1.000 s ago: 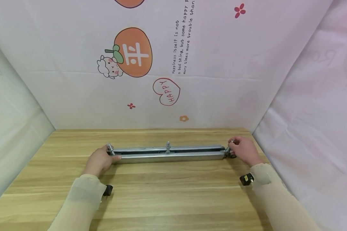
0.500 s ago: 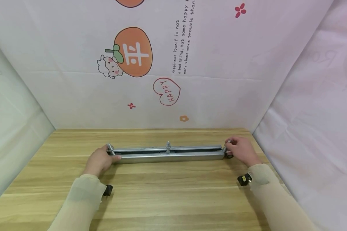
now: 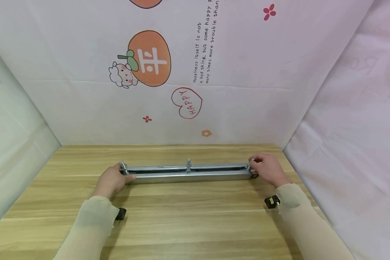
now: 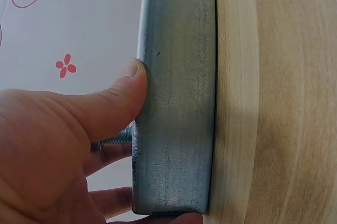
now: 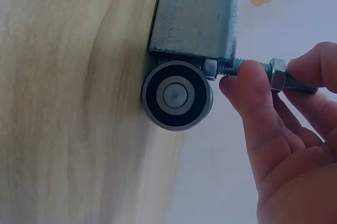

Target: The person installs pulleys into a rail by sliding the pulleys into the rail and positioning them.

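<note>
A galvanized steel channel rail [image 3: 195, 177], slot facing up, lies across the wooden table. My left hand [image 3: 112, 180] grips its left end, thumb [image 4: 118, 92] against the near wall. An upright threaded bolt [image 3: 124, 167] rises from the slot beside that hand; another bolt [image 3: 189, 165] stands mid-rail. At the right end, my right hand [image 3: 270, 169] pinches the threaded bolt [image 5: 229, 69] of a roller trolley. This bolt carries a nut [image 5: 278, 73]. One bearing wheel [image 5: 176, 96] shows outside the rail's end; the trolley's inner part is hidden by the rail.
The wooden table [image 3: 188, 220] runs up to a white printed cloth backdrop [image 3: 240, 108]. Cloth also hangs on the left [image 3: 16, 126] and right [image 3: 354, 151]. Small black devices sit at the left wrist [image 3: 121, 214] and right wrist [image 3: 272, 202].
My right hand has moved left with the roller trolley, bringing its bolt to the rail's right end and part of the trolley into the channel. The left hand and rail have stayed put.
</note>
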A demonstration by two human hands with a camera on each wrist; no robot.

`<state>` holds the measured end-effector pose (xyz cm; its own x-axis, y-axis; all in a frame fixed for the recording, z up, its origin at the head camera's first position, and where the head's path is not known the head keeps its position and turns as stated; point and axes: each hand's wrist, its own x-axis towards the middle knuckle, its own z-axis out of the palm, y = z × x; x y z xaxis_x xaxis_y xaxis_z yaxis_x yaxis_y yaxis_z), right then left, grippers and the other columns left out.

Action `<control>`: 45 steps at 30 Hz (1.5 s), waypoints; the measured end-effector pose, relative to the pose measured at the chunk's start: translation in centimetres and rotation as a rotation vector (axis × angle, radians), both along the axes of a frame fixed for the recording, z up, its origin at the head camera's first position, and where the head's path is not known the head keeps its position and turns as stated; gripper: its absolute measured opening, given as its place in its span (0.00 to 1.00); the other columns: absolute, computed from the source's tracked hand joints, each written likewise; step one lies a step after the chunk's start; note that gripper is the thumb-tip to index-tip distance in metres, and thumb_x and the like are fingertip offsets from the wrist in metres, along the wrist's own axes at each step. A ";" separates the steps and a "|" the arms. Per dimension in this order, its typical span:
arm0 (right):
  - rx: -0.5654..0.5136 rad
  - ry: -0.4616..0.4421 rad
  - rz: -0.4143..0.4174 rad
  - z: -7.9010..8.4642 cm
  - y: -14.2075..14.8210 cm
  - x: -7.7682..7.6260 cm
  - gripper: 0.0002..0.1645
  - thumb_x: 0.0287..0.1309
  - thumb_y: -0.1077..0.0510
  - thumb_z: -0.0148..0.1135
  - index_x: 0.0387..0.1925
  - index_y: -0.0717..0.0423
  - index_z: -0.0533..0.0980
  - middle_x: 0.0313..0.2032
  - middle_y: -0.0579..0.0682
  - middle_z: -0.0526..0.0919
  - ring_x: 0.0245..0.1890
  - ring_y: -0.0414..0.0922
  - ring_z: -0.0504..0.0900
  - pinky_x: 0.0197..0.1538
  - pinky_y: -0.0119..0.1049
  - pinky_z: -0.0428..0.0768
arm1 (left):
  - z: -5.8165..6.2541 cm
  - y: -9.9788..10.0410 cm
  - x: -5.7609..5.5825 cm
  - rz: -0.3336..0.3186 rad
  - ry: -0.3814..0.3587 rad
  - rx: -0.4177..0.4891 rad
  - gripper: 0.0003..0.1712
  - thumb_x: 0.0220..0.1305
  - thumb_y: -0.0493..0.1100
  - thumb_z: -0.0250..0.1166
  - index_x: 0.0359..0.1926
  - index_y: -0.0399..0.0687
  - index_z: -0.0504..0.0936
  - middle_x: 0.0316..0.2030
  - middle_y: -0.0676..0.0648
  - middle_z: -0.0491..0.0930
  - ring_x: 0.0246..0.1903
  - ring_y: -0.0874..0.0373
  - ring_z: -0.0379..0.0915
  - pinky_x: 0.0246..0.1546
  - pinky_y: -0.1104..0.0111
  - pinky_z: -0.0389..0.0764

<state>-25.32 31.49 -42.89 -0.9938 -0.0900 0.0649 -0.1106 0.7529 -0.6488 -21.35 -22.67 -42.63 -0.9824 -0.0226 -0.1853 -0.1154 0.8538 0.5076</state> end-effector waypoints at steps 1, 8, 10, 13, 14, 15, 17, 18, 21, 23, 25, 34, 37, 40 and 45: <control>0.003 0.002 0.006 0.1 0.0 0.0 0.19 0.67 0.57 0.55 0.52 0.64 0.80 0.41 0.58 0.85 0.30 0.45 0.86 0.35 0.40 0.82 | 0.0 0.0 0.0 -0.001 0.000 -0.002 0.50 0.67 0.60 0.65 0.69 0.23 0.59 0.59 0.22 0.69 0.58 0.26 0.66 0.57 0.38 0.67; 0.029 0.017 0.015 0.3 -0.4 0.1 0.18 0.66 0.58 0.55 0.50 0.64 0.81 0.37 0.55 0.86 0.30 0.45 0.86 0.34 0.39 0.80 | -0.1 -0.1 0.1 -0.009 0.003 -0.002 0.49 0.67 0.60 0.64 0.69 0.23 0.59 0.58 0.22 0.69 0.58 0.26 0.66 0.57 0.38 0.67; 0.032 0.021 0.015 0.3 -0.5 0.1 0.18 0.66 0.58 0.55 0.50 0.64 0.81 0.36 0.54 0.86 0.29 0.45 0.86 0.33 0.39 0.79 | -0.1 -0.1 0.1 -0.012 0.005 -0.002 0.49 0.67 0.60 0.64 0.69 0.23 0.60 0.58 0.22 0.70 0.58 0.26 0.66 0.56 0.38 0.68; 0.041 0.032 0.016 0.3 -0.8 0.1 0.17 0.65 0.58 0.55 0.49 0.63 0.82 0.34 0.53 0.86 0.28 0.45 0.85 0.32 0.38 0.79 | -0.1 -0.1 0.1 -0.013 0.005 0.000 0.49 0.67 0.61 0.64 0.69 0.23 0.60 0.58 0.22 0.70 0.57 0.25 0.66 0.56 0.38 0.68; 0.042 0.034 0.017 0.4 -0.9 0.1 0.17 0.65 0.58 0.55 0.48 0.62 0.82 0.33 0.53 0.86 0.28 0.45 0.85 0.31 0.38 0.78 | -0.1 -0.1 0.1 -0.012 0.004 0.001 0.49 0.67 0.61 0.64 0.69 0.24 0.60 0.58 0.22 0.70 0.58 0.26 0.66 0.56 0.38 0.68; 0.044 0.035 0.021 0.4 -1.0 0.1 0.16 0.65 0.58 0.55 0.48 0.61 0.82 0.33 0.52 0.86 0.28 0.44 0.85 0.31 0.39 0.78 | -0.1 -0.1 0.0 -0.012 0.003 0.002 0.49 0.67 0.61 0.64 0.69 0.24 0.60 0.58 0.22 0.70 0.58 0.26 0.66 0.56 0.38 0.68; 0.047 0.032 0.025 0.5 -1.2 0.1 0.16 0.65 0.57 0.55 0.48 0.60 0.82 0.32 0.51 0.86 0.27 0.44 0.84 0.30 0.39 0.77 | -0.1 -0.1 0.0 -0.012 0.001 0.005 0.48 0.67 0.61 0.64 0.68 0.25 0.61 0.58 0.23 0.70 0.58 0.26 0.66 0.56 0.38 0.68; 0.047 0.031 0.024 0.6 -1.3 0.1 0.16 0.65 0.57 0.55 0.47 0.60 0.82 0.32 0.51 0.86 0.27 0.44 0.84 0.30 0.39 0.77 | -0.1 -0.1 0.0 -0.011 0.002 0.006 0.48 0.67 0.61 0.64 0.68 0.25 0.62 0.58 0.23 0.71 0.58 0.26 0.66 0.55 0.38 0.68; 0.044 0.027 0.030 0.6 -1.5 0.1 0.16 0.65 0.57 0.55 0.48 0.60 0.82 0.33 0.51 0.85 0.26 0.44 0.83 0.30 0.40 0.77 | 0.0 -0.1 0.0 -0.013 0.001 0.009 0.47 0.67 0.61 0.64 0.67 0.25 0.62 0.57 0.23 0.71 0.57 0.26 0.66 0.55 0.38 0.68; 0.041 0.028 0.033 0.6 -1.6 0.1 0.17 0.65 0.58 0.55 0.48 0.61 0.82 0.33 0.52 0.85 0.26 0.44 0.83 0.29 0.40 0.77 | 0.1 0.0 0.0 -0.013 0.000 0.010 0.47 0.67 0.61 0.64 0.68 0.25 0.62 0.57 0.23 0.71 0.57 0.26 0.66 0.56 0.38 0.68; 0.034 0.029 0.037 0.6 -1.7 0.1 0.17 0.65 0.58 0.55 0.48 0.62 0.82 0.34 0.53 0.85 0.25 0.45 0.84 0.28 0.40 0.78 | 0.1 0.0 0.0 -0.015 -0.004 0.009 0.49 0.67 0.61 0.64 0.69 0.24 0.60 0.59 0.22 0.70 0.58 0.26 0.65 0.56 0.38 0.67; 0.027 0.030 0.061 0.7 -3.0 0.0 0.15 0.67 0.57 0.57 0.48 0.59 0.83 0.38 0.54 0.86 0.27 0.45 0.85 0.29 0.38 0.80 | 0.1 0.0 0.0 -0.014 -0.012 0.008 0.51 0.67 0.61 0.64 0.70 0.23 0.57 0.60 0.22 0.68 0.59 0.26 0.64 0.57 0.38 0.67; 0.017 0.016 0.070 0.7 -3.7 0.0 0.15 0.66 0.57 0.57 0.48 0.59 0.83 0.39 0.55 0.86 0.28 0.45 0.85 0.30 0.39 0.81 | 0.2 0.0 -0.1 -0.017 -0.012 0.003 0.52 0.67 0.61 0.64 0.71 0.23 0.56 0.61 0.21 0.67 0.60 0.25 0.63 0.58 0.38 0.66; 0.002 -0.009 0.067 0.6 -4.2 -0.1 0.15 0.66 0.56 0.57 0.48 0.59 0.83 0.39 0.55 0.86 0.28 0.45 0.86 0.31 0.39 0.82 | 0.2 0.0 0.0 -0.015 -0.009 0.000 0.53 0.67 0.61 0.64 0.71 0.22 0.55 0.61 0.21 0.66 0.61 0.25 0.62 0.59 0.38 0.65; -0.014 -0.040 0.056 0.4 -4.3 -0.3 0.16 0.67 0.55 0.57 0.50 0.59 0.82 0.41 0.56 0.85 0.29 0.46 0.86 0.32 0.39 0.83 | 0.2 0.0 0.0 -0.011 -0.007 0.000 0.52 0.67 0.60 0.64 0.71 0.22 0.54 0.61 0.21 0.66 0.61 0.25 0.61 0.59 0.38 0.65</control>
